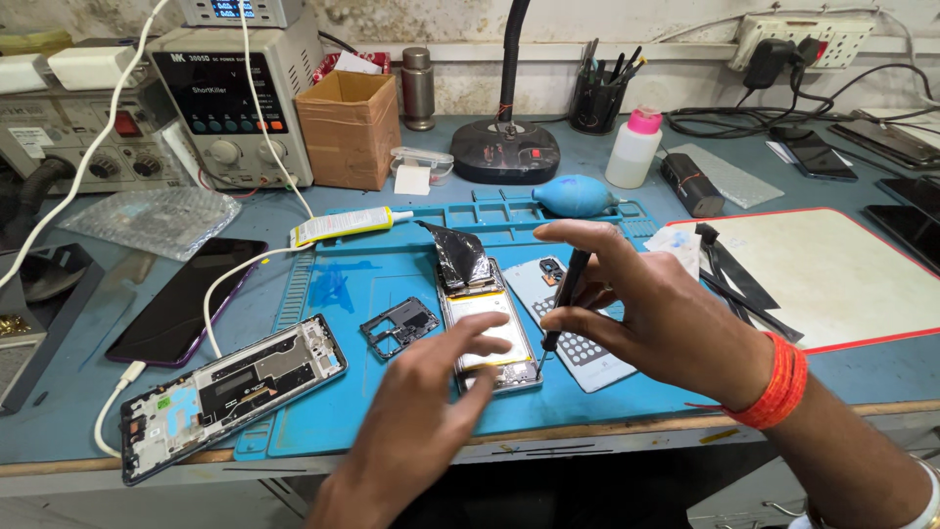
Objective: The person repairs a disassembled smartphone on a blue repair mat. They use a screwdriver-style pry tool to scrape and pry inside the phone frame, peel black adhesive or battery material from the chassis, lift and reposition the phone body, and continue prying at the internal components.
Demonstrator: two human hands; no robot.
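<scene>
An opened phone with its back off lies on the blue work mat, a black film peeled up at its top end. My left hand rests fingers-down on the phone's lower part, holding it steady. My right hand, with red threads at the wrist, pinches a thin black screwdriver upright, its tip at the phone's lower right edge. A small black inner cover lies just left of the phone. A light screw-sorting pad lies right of it, partly under my right hand.
A stripped phone frame on a white cable and a dark phone lie at the left. A glue tube, blue air blower, white bottle, lamp base, cardboard box and power supply stand behind. A red-edged mat is at right.
</scene>
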